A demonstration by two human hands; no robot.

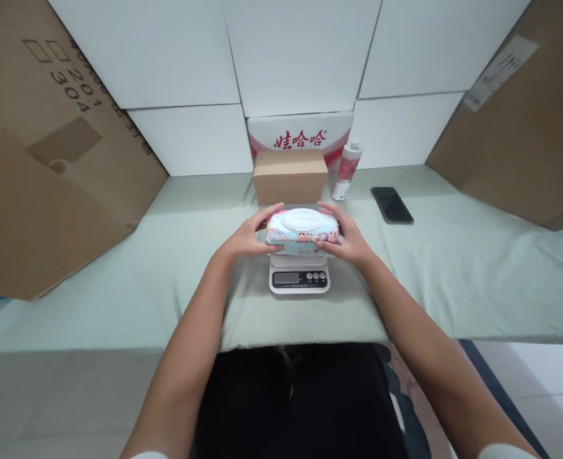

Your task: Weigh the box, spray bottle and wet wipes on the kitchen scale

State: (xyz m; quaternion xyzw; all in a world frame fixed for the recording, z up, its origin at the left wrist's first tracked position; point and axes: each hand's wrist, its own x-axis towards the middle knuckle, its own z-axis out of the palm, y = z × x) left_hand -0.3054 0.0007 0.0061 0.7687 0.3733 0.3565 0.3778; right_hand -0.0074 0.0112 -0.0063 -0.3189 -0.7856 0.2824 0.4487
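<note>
A pack of wet wipes [305, 234] with a white oval lid and a printed light-blue wrapper is gripped between my two hands. My left hand [250, 239] clasps its left end, thumb along the near side and fingers behind. Its right end is held the same way by my right hand [348, 241]. Directly below the pack is a white kitchen scale [300, 290], its display and buttons facing me. The pack covers most of the weighing plate, and I cannot tell whether the two touch.
Behind the pack stands a brown cardboard box [289, 182], with a white and red carton [300, 124] at the wall. To the right are a white and red bottle [347, 171] and a black phone [392, 205]. Large cardboard sheets [51, 178] flank the cloth-covered table [142, 280].
</note>
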